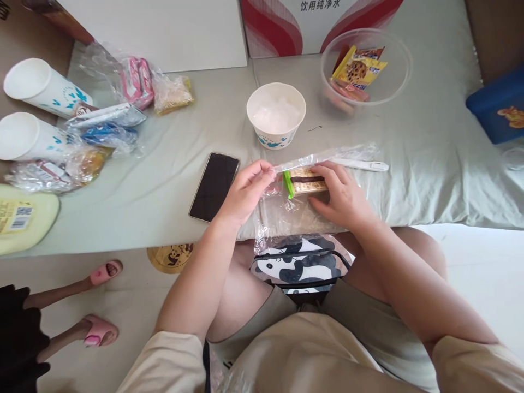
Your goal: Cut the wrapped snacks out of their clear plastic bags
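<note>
My left hand (249, 188) pinches the edge of a clear plastic wrap (301, 161) between thumb and fingertips. Under my right hand (344, 194) lies a wafer-like snack block (305, 180) with a dark band and a bright green end. My right fingers and thumb close around its right end, so that part is hidden. The clear sheet spreads beneath the block and hangs over the table's front edge. Just behind my right hand is a thin white plastic stick (366, 165). A black phone (214, 186) lies to the left of my left hand.
A paper bowl (276, 134) with whitish contents stands behind my hands. A clear tub (393, 90) at the back right holds snack packets. Paper cups (53, 90) and wrapped snacks (110, 134) lie at the left. Another person's feet in pink slippers (102, 330) are on the floor.
</note>
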Demonstrator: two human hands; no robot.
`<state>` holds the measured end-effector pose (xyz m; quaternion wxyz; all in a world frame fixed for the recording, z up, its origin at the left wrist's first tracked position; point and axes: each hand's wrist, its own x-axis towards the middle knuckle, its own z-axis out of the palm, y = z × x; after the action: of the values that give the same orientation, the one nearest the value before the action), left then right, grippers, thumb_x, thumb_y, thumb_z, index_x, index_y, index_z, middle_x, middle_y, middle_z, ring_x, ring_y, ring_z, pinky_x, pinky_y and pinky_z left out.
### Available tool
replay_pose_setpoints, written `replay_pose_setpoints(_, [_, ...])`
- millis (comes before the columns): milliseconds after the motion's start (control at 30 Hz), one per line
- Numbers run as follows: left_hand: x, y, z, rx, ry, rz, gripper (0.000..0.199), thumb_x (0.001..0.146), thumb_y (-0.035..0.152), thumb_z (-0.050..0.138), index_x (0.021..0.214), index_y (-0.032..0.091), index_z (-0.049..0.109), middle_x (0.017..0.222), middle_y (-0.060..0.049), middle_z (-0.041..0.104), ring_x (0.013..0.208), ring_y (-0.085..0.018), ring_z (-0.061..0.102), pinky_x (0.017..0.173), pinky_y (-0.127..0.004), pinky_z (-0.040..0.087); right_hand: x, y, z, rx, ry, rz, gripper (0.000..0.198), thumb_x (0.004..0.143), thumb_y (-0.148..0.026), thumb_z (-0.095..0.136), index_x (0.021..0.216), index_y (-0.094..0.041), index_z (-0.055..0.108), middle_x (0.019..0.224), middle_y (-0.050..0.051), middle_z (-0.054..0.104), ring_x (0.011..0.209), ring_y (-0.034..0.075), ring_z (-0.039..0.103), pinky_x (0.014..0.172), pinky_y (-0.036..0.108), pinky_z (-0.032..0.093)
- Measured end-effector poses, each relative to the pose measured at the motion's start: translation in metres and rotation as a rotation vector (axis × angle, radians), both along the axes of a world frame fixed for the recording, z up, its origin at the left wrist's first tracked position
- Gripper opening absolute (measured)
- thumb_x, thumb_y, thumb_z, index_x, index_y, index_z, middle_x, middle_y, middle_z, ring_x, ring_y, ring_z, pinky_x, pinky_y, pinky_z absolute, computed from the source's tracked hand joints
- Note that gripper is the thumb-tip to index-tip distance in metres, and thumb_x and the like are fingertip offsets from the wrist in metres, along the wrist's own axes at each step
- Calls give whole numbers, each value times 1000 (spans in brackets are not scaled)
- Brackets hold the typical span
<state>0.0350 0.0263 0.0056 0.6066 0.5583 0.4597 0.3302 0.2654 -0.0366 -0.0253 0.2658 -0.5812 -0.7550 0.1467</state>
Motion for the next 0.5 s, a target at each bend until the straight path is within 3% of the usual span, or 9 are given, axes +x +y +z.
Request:
replay_pose_setpoints(133, [6, 1, 5, -180, -193, -19, 23, 85, 39, 69, 79, 22, 54, 89, -4, 71, 90, -21, 75, 68, -32, 61, 4, 0, -1, -29, 65, -87, 51, 82, -26, 63, 133, -22, 57, 128, 16, 66, 115, 34, 66, 96, 52, 57])
replay_pose_setpoints(200, [9, 1, 7, -267, -237, -6, 22, 83, 36, 69, 80, 22, 52, 92, -5, 73, 89, -21, 76, 62, -29, 58, 7, 1, -1, -24, 101, -91, 51, 80, -25, 61, 131, -23, 59, 129, 15, 67, 116, 33, 67, 97, 52, 57])
replay_pose_setpoints(367, [13, 7, 5, -332, -138, 221, 25, 81, 40, 68, 82, 23, 50, 83, 0, 68, 57, -10, 65, 38, -18, 26, 16, 1, 1, 38, 148, -73, 50, 84, -26, 57, 134, -24, 62, 136, 13, 68, 128, 32, 65, 109, 54, 52])
replay_pose_setpoints(500, [13, 11, 2, -294, -138, 361, 21, 81, 35, 65, 79, 23, 49, 70, 4, 57, 44, -5, 46, 36, -20, 19, 18, -5, 4, 85, 115, -27, 44, 86, -27, 58, 130, -25, 64, 135, 13, 68, 126, 32, 66, 107, 53, 54])
